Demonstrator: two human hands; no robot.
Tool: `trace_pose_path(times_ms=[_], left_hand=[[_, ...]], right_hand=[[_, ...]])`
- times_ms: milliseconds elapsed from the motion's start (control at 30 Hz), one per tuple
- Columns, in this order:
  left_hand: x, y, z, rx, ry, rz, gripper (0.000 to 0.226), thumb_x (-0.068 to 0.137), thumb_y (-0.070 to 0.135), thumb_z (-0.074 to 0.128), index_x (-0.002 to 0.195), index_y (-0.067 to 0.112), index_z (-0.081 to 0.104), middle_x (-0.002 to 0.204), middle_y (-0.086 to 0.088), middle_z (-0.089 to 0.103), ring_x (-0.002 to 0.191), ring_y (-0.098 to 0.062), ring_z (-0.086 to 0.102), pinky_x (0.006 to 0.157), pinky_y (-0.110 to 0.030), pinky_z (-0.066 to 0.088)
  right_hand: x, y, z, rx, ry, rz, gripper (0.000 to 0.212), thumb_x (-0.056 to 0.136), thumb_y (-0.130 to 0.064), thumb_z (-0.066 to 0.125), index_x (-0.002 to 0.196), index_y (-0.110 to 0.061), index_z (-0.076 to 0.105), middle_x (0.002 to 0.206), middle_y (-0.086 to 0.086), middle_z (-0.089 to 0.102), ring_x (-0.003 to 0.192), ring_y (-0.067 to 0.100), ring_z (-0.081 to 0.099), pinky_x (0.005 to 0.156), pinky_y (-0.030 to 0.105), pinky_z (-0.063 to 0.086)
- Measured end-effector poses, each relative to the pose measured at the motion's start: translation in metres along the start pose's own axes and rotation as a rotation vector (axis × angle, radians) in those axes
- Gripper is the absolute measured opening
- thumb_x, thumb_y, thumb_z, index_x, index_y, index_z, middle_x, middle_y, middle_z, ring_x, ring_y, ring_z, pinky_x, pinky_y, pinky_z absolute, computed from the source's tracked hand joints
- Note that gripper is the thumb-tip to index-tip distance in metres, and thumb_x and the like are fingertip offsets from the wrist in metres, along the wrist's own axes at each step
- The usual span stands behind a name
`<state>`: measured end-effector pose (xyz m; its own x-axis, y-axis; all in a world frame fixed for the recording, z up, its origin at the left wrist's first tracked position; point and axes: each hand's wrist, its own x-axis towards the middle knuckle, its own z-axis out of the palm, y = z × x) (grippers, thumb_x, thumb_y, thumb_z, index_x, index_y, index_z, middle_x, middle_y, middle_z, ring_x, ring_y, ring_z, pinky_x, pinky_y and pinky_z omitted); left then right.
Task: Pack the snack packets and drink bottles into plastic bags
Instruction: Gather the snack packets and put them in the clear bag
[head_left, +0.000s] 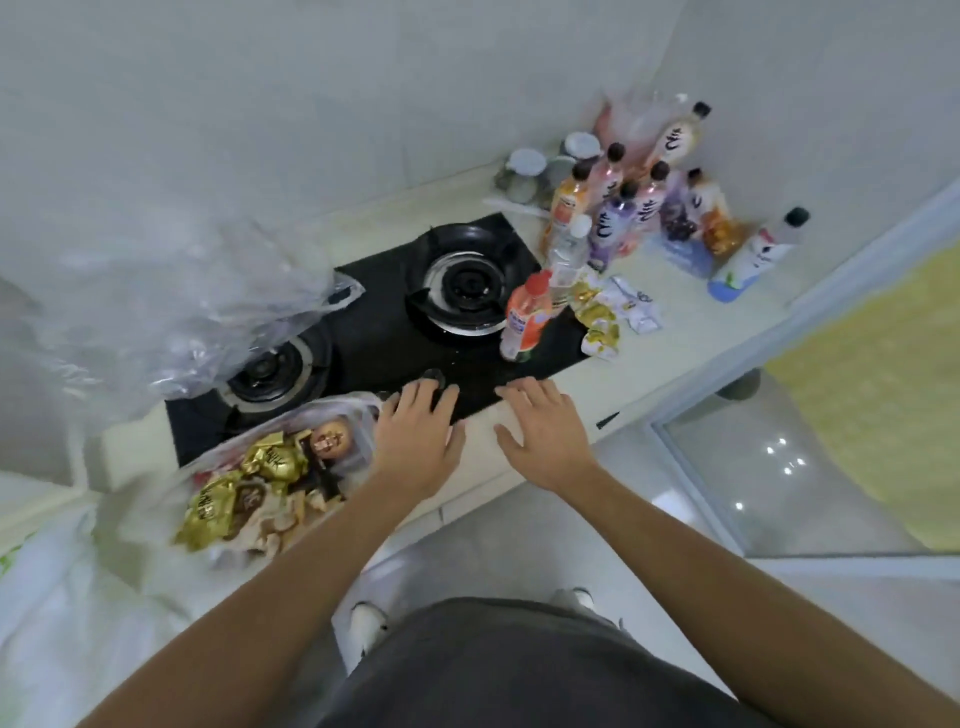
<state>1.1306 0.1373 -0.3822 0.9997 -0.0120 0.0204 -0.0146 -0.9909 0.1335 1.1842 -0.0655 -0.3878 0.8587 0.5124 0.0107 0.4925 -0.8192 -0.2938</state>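
**A:** Both of your hands are empty. Your left hand (420, 436) hovers flat with fingers spread over the front edge of the gas hob (374, 332), just beside the mouth of the filled plastic bag (358, 415). Your right hand (540, 431) is spread the same way over the bare strip of counter (488, 462), gripping nothing.

**B:** Where does the packing stand?

**A:** That bag lies on its side at the counter's near left, holding gold snack packets (244, 488), so you likely have one load in. What's left sits well apart: an orange drink bottle (524, 317) stands on the hob beside the right burner (465, 283), loose snack packets (602, 317) lie just right of it, and a cluster of drink bottles (634, 208) stands in the far corner.

**B:** And the next bag?

**A:** A crumpled clear bag (171, 301) sits over the left burner, probably parked within reach for the bottles.
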Motion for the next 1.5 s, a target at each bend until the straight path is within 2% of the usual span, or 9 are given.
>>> trace_pose_path(times_ms=[200,367,633,833,1000,1067,1267,1400,1500], left_hand=[[0.07,0.137,0.028,-0.048,-0.023,0.017,0.049,0.098,0.042,0.047,0.14,0.016,0.054,0.131,-0.008,0.057,0.118,-0.029,0.053,0.09,-0.046,0.048],[0.12,0.215,0.031,-0.063,-0.053,0.027,0.049,0.096,0.042,0.047,0.137,0.016,0.052,0.123,-0.006,0.057,0.109,-0.027,0.055,0.081,-0.043,0.05],[0.222,0.255,0.058,-0.119,-0.077,0.024,0.043,0.096,0.039,0.05,0.134,0.018,0.05,0.13,-0.007,0.055,0.116,-0.028,0.052,0.082,-0.043,0.049],[0.283,0.286,0.097,-0.161,-0.322,0.029,0.049,0.099,0.038,0.046,0.143,0.017,0.041,0.132,-0.011,0.05,0.12,-0.032,0.052,0.086,-0.045,0.052],[0.318,0.301,0.117,-0.298,-0.373,-0.1,0.055,0.094,0.031,0.055,0.145,0.017,0.04,0.142,-0.013,0.045,0.127,-0.035,0.049,0.096,-0.049,0.05],[0.327,0.309,0.123,-0.277,-0.376,-0.163,0.059,0.09,0.029,0.058,0.144,0.017,0.039,0.141,-0.013,0.041,0.127,-0.036,0.047,0.095,-0.05,0.051],[0.332,0.333,0.136,-0.115,-0.41,-0.287,0.071,0.086,0.032,0.061,0.149,0.017,0.034,0.156,-0.009,0.026,0.129,-0.034,0.044,0.098,-0.046,0.047],[0.317,0.353,0.138,-0.046,-0.372,-0.295,0.054,0.086,0.03,0.061,0.136,0.011,0.049,0.151,-0.011,0.034,0.123,-0.032,0.047,0.096,-0.042,0.048],[0.31,0.37,0.137,-0.078,-0.328,-0.355,0.04,0.088,0.027,0.061,0.125,0.012,0.057,0.139,-0.01,0.041,0.116,-0.031,0.049,0.094,-0.042,0.051]], right_hand=[[-0.027,0.159,-0.063,-0.09,-0.054,0.093,0.055,0.096,-0.041,0.058,0.146,-0.019,0.051,0.143,0.007,0.052,0.127,0.033,0.049,0.098,0.046,0.046],[-0.023,0.245,-0.094,-0.087,-0.117,0.168,0.058,0.099,-0.04,0.054,0.152,-0.021,0.041,0.149,0.005,0.044,0.132,0.03,0.042,0.103,0.045,0.042],[0.045,0.326,-0.084,-0.057,-0.193,0.205,0.061,0.095,-0.034,0.059,0.151,-0.02,0.04,0.148,0.005,0.042,0.129,0.032,0.044,0.097,0.046,0.047],[0.105,0.375,-0.074,-0.069,-0.356,0.18,0.07,0.094,-0.026,0.059,0.157,-0.021,0.03,0.162,0.002,0.029,0.139,0.033,0.037,0.103,0.049,0.047],[0.147,0.394,-0.069,-0.017,-0.468,0.068,0.082,0.09,-0.018,0.062,0.161,-0.027,0.023,0.169,0.0,0.02,0.146,0.033,0.03,0.107,0.05,0.046],[0.159,0.4,-0.065,-0.032,-0.511,0.005,0.083,0.09,-0.019,0.063,0.162,-0.025,0.023,0.17,0.0,0.017,0.145,0.033,0.029,0.105,0.05,0.048],[0.173,0.428,-0.048,-0.082,-0.512,-0.151,0.073,0.09,-0.022,0.066,0.154,-0.025,0.031,0.163,-0.001,0.028,0.136,0.031,0.039,0.092,0.051,0.053],[0.155,0.463,-0.054,-0.109,-0.461,-0.189,0.067,0.087,-0.02,0.067,0.147,-0.023,0.039,0.145,0.002,0.044,0.123,0.03,0.048,0.079,0.047,0.055],[0.142,0.49,-0.057,-0.116,-0.433,-0.159,0.055,0.087,-0.021,0.068,0.137,-0.017,0.046,0.128,0.008,0.046,0.113,0.031,0.051,0.077,0.043,0.056]])
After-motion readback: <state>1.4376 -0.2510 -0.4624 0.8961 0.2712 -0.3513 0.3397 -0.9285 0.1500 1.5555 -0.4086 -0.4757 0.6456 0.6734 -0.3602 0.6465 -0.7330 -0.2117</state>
